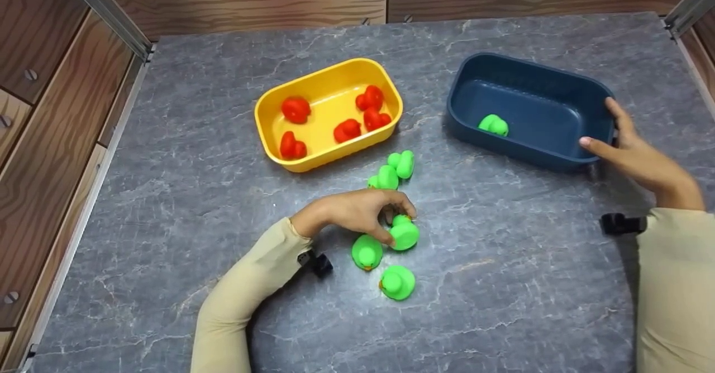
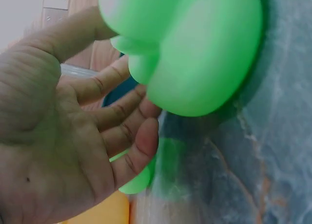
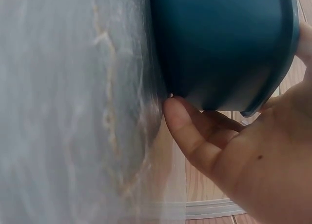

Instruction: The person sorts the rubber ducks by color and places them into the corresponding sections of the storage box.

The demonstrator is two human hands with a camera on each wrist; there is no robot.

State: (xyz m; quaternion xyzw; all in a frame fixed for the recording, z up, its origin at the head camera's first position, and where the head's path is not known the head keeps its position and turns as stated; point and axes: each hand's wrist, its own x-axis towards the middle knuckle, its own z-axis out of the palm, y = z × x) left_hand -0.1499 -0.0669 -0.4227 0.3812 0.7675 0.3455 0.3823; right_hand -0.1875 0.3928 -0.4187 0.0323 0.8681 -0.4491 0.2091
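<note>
My left hand (image 1: 363,211) reaches over the middle of the table and holds a green rubber duck (image 1: 404,236) between thumb and fingers. In the left wrist view, the green duck (image 2: 209,58) looms large beside the fingers, low by the tabletop. Close by sit another green duck (image 1: 367,253) and one nearer the front (image 1: 398,283). Two more green ducks (image 1: 387,177) lie just beyond the hand. My right hand (image 1: 642,155) grips the right end of the dark blue bin (image 1: 503,141), thumb over the rim. One green duck (image 1: 494,125) lies inside it.
A yellow bin (image 1: 329,158) stands at the back, left of the blue one, with several red ducks (image 1: 296,109) inside. Wood-patterned panels (image 1: 251,7) border the grey marbled table (image 1: 503,283) at the back and left.
</note>
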